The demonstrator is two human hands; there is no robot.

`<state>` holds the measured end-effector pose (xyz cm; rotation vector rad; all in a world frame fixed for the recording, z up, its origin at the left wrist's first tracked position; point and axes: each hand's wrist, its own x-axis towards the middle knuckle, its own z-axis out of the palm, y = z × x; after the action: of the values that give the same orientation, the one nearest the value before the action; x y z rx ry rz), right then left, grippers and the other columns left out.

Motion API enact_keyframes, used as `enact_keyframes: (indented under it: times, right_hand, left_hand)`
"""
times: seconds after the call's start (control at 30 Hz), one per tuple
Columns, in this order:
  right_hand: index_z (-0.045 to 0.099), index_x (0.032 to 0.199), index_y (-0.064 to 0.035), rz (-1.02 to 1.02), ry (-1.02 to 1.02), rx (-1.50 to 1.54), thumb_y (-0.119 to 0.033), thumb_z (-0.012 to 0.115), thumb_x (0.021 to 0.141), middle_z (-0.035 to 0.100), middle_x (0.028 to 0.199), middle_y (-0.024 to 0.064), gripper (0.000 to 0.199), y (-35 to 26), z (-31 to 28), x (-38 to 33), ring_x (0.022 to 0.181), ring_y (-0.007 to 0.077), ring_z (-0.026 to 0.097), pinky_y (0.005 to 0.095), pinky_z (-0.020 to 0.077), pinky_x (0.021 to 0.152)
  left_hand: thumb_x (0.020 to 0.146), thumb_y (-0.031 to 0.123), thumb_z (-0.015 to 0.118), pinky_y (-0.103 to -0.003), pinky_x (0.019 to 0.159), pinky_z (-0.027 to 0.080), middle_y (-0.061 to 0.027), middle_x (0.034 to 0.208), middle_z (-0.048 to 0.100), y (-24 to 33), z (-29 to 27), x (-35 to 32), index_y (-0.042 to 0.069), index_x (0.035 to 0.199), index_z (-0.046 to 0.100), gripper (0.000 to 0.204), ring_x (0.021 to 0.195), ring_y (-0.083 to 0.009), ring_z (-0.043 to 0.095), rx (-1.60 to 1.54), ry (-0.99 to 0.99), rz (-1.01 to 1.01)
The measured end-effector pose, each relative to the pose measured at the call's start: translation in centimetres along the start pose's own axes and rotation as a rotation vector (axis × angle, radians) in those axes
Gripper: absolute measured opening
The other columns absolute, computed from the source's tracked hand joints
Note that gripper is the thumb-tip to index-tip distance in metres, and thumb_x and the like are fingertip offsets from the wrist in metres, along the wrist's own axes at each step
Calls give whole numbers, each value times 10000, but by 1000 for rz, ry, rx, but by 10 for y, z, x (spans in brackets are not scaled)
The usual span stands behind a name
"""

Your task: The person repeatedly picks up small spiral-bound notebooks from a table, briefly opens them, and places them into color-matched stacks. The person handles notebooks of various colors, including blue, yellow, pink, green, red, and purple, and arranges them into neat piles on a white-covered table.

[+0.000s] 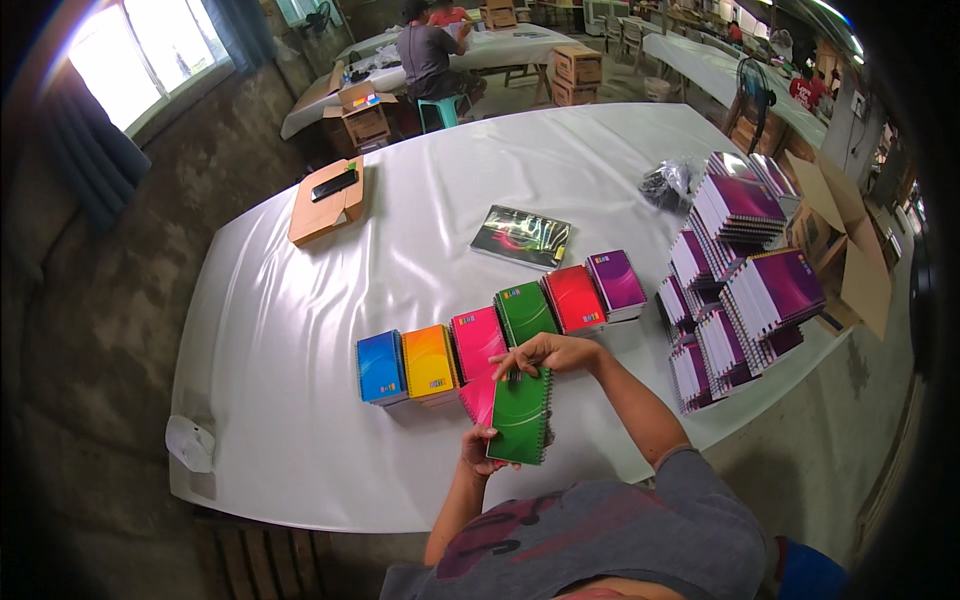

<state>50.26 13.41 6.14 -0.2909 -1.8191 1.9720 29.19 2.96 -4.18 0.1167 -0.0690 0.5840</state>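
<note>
Handling | hands (pixel 545 352): two | green notebook (pixel 520 415): one | row stacks (pixel 476 335): six

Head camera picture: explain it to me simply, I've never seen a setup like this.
There is no machine here. A person wearing a camera on their head works with bare hands, and the wide lens, looking down, bends straight edges. The left hand grips the near end of a green notebook; the right hand has its fingers at the far end. Pink shows beneath it.

On the pale-covered table, a row of spiral notebooks runs blue, yellow, pink, green, red, purple. Larger purple-covered stacks stand at the right. Farther back lie a dark flat pack and a phone on folded cardboard.
</note>
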Motion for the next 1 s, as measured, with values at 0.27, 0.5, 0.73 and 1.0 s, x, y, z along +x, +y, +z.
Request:
enact_keyframes:
  times: [0.27, 0.5, 0.73, 1.0]
  right_hand:
    - [614, 929, -42, 38, 181, -247, -27, 530, 688, 410, 1335, 140, 256, -16, 9, -5, 1278, 251, 344, 427, 267, 1039]
    - [546, 1169, -105, 433, 895, -1413, -130, 606, 794, 446, 1311, 143, 381, 29, -16, -61, 1225, 273, 412, 464, 273, 1039]
    - [596, 1107, -96, -136, 1111, -1444, -6, 558, 751, 615, 1099, 92, 369, 47, 17, -77, 1034, 250, 580, 481, 347, 989]
    - [615, 1090, -128, -273, 456, -1359, -165, 620, 763, 616, 1084, 77, 329, 23, 106, -42, 1029, 209, 583, 401, 425, 935]
  left_hand:
    - [716, 185, 577, -573, 770, 496, -282, 1231, 436, -3, 46, 7, -27, 1314, 300, 693, 1107, -444, 476, 348, 107, 62]
    - [821, 277, 512, -544, 935, 389, -231, 1270, 449, 2, 46, 13, 0, 1325, 321, 606, 1150, -372, 477, 283, 357, 49]
    - [868, 398, 482, -611, 865, 406, -159, 1297, 452, 1, 41, 28, 68, 1323, 359, 576, 1172, -347, 462, 265, 450, 125]
    - [780, 222, 529, -611, 850, 431, -193, 1288, 444, 6, -23, 19, 20, 1313, 333, 603, 1139, -330, 496, -140, 142, 228]
